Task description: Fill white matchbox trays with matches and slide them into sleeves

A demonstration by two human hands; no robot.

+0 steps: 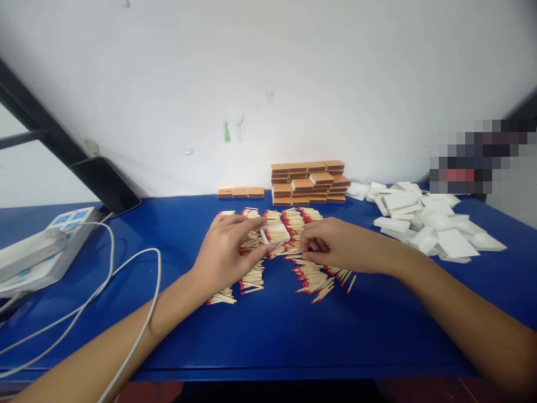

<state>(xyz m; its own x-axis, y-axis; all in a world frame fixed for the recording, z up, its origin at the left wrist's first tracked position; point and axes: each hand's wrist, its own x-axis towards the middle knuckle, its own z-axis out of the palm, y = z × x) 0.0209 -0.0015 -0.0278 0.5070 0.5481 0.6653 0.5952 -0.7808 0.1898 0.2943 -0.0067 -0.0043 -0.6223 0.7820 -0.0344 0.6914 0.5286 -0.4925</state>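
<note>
My left hand (229, 246) grips a small white matchbox tray (275, 234) between thumb and fingers, tilted above the matches. A few matches show inside the tray. Right of it, my right hand (325, 242) is closed, fingers curled and thumb pressed in, over the heap. What its fingertips hold, if anything, is hidden. Red-tipped matches (312, 277) lie in rows beneath and around both hands, with some loose ones at the near right.
Orange matchboxes (308, 184) are stacked against the wall, with a short row (240, 192) beside them. Many white trays (428, 218) are heaped at right. At left are a phone (107, 184), a white power strip (31, 254), a box (75, 246) and a looping white cable (157, 280) crossing my left forearm.
</note>
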